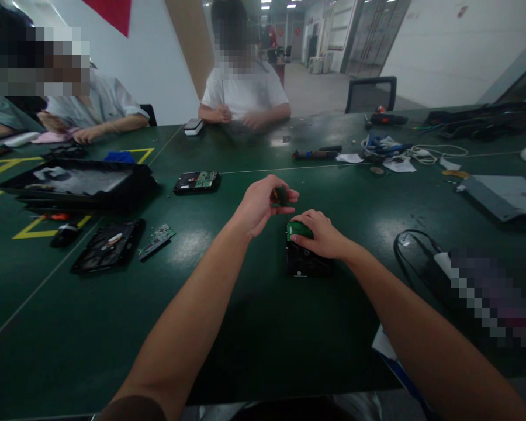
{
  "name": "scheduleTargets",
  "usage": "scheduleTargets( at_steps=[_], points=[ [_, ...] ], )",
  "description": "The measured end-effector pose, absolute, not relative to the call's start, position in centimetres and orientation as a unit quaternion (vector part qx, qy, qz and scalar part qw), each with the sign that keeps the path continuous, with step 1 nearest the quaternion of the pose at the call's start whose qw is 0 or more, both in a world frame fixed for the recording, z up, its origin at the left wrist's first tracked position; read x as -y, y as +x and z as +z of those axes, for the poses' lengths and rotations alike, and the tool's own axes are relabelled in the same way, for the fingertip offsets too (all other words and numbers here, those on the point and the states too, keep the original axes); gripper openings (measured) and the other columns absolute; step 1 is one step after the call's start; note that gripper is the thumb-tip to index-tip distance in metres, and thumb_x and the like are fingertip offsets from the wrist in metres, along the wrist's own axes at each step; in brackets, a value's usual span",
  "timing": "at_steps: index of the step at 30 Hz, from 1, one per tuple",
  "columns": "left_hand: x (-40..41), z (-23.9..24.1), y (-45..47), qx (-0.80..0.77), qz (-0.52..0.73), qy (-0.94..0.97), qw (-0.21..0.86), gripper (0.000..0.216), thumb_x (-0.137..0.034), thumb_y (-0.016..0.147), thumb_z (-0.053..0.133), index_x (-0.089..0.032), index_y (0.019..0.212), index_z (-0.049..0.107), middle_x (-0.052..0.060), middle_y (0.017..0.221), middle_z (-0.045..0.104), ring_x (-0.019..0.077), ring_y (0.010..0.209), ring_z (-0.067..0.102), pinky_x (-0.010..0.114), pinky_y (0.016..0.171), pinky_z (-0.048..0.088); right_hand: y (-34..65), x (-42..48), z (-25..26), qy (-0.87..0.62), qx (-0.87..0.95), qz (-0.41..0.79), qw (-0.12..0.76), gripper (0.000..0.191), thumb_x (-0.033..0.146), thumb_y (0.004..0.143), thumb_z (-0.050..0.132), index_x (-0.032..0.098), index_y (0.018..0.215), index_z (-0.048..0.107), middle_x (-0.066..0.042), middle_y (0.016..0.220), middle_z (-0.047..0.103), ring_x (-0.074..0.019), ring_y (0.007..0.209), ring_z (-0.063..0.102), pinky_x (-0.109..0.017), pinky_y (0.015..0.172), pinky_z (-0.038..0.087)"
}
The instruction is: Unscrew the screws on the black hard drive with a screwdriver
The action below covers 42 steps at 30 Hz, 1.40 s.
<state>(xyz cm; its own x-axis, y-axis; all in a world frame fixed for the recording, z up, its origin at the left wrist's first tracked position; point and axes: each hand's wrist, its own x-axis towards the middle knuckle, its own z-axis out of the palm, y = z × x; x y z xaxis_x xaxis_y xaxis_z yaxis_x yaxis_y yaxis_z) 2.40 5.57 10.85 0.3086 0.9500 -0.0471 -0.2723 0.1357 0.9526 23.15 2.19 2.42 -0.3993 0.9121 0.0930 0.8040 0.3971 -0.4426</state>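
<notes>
In front of me a black hard drive point(309, 262) lies on the table with a green circuit board point(298, 228) at its far end. My right hand point(321, 235) rests over the drive, its fingers and thumb closed around the board's sides. Just beyond and to the left, my left hand point(265, 206) is raised above the table. Its fingers curl around a short dark and yellow handle, which looks like a screwdriver point(281, 196). The tool's lower end is mostly hidden and points down near the board's far left corner.
Left lie another hard drive point(109, 245), a loose circuit board point(156, 241) and stacked black trays point(79, 184). A third drive point(197, 182) sits farther back. Right are a grey metal case point(506, 196), a black cable point(403, 269) and tangled cords point(388, 146). Several people sit across the table.
</notes>
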Motion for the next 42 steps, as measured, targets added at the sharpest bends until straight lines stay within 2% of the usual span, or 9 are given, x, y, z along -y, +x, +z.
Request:
scheduleTargets(
  at_steps=[7, 11, 15, 19, 22, 26, 30, 42],
  points=[
    [-5.63, 10.92, 2.19, -0.386, 0.468, 0.521, 0.600, 0.026, -0.039, 0.084, 0.066, -0.015, 0.086, 0.074, 0.012, 0.098, 0.072, 0.0203, 0.089, 0.066, 0.027, 0.064, 0.059, 23.05, -2.17, 2.40, -0.531, 0.818, 0.157, 0.158, 0.048, 0.049, 0.099, 0.067, 0.028, 0.142, 0.065, -0.014, 0.136, 0.062, -0.0370, 0.129, 0.054, -0.054, 0.107, 0.046],
    [-5.49, 10.94, 2.35, -0.393, 0.481, 0.501, 0.603, 0.023, -0.038, 0.085, 0.066, -0.016, 0.091, 0.069, 0.010, 0.087, 0.072, 0.0211, 0.083, 0.070, 0.031, 0.065, 0.061, 23.06, -2.16, 2.41, -0.525, 0.821, 0.159, 0.160, 0.046, 0.049, 0.099, 0.067, 0.029, 0.140, 0.065, -0.014, 0.135, 0.062, -0.0372, 0.128, 0.055, -0.055, 0.106, 0.046],
    [-5.59, 10.75, 2.51, -0.373, 0.500, 0.489, 0.610, 0.017, -0.033, 0.084, 0.066, -0.017, 0.089, 0.066, 0.010, 0.090, 0.073, 0.0215, 0.085, 0.071, 0.034, 0.070, 0.062, 23.14, -2.25, 2.28, -0.523, 0.820, 0.161, 0.166, 0.046, 0.050, 0.098, 0.066, 0.027, 0.139, 0.066, -0.015, 0.135, 0.062, -0.0371, 0.128, 0.055, -0.055, 0.105, 0.046],
    [-5.81, 10.67, 2.27, -0.370, 0.498, 0.529, 0.579, 0.021, -0.033, 0.084, 0.065, -0.014, 0.083, 0.072, 0.011, 0.094, 0.069, 0.0189, 0.085, 0.064, 0.026, 0.060, 0.056, 23.24, -2.36, 2.15, -0.520, 0.821, 0.166, 0.167, 0.049, 0.051, 0.098, 0.066, 0.026, 0.141, 0.065, -0.015, 0.136, 0.061, -0.0375, 0.129, 0.055, -0.056, 0.106, 0.046],
    [-5.79, 10.79, 2.04, -0.375, 0.493, 0.536, 0.574, 0.023, -0.034, 0.084, 0.065, -0.014, 0.084, 0.075, 0.010, 0.094, 0.068, 0.0191, 0.085, 0.062, 0.025, 0.057, 0.054, 23.26, -2.36, 2.13, -0.521, 0.820, 0.168, 0.168, 0.049, 0.051, 0.098, 0.066, 0.027, 0.140, 0.064, -0.015, 0.136, 0.062, -0.0375, 0.129, 0.054, -0.057, 0.107, 0.045],
    [-5.67, 10.89, 2.00, -0.367, 0.488, 0.510, 0.605, 0.021, -0.034, 0.086, 0.064, -0.015, 0.090, 0.071, 0.010, 0.089, 0.070, 0.0212, 0.086, 0.068, 0.029, 0.061, 0.058, 23.23, -2.31, 2.14, -0.524, 0.819, 0.165, 0.166, 0.047, 0.051, 0.098, 0.065, 0.028, 0.140, 0.065, -0.015, 0.136, 0.062, -0.0372, 0.128, 0.055, -0.056, 0.106, 0.045],
    [-5.73, 10.79, 2.15, -0.335, 0.501, 0.504, 0.619, 0.016, -0.030, 0.085, 0.066, -0.015, 0.085, 0.069, 0.009, 0.086, 0.071, 0.0198, 0.085, 0.069, 0.032, 0.072, 0.062, 23.19, -2.26, 2.21, -0.524, 0.820, 0.162, 0.164, 0.048, 0.051, 0.098, 0.066, 0.027, 0.140, 0.065, -0.015, 0.136, 0.062, -0.0367, 0.127, 0.055, -0.055, 0.106, 0.045],
    [-5.55, 10.76, 2.36, -0.328, 0.481, 0.542, 0.606, 0.017, -0.029, 0.088, 0.069, -0.014, 0.085, 0.076, 0.008, 0.090, 0.067, 0.0155, 0.083, 0.063, 0.024, 0.065, 0.056, 23.22, -2.34, 2.13, -0.523, 0.820, 0.162, 0.165, 0.047, 0.050, 0.098, 0.067, 0.029, 0.139, 0.065, -0.014, 0.135, 0.062, -0.0371, 0.126, 0.055, -0.055, 0.104, 0.046]
  ],
)
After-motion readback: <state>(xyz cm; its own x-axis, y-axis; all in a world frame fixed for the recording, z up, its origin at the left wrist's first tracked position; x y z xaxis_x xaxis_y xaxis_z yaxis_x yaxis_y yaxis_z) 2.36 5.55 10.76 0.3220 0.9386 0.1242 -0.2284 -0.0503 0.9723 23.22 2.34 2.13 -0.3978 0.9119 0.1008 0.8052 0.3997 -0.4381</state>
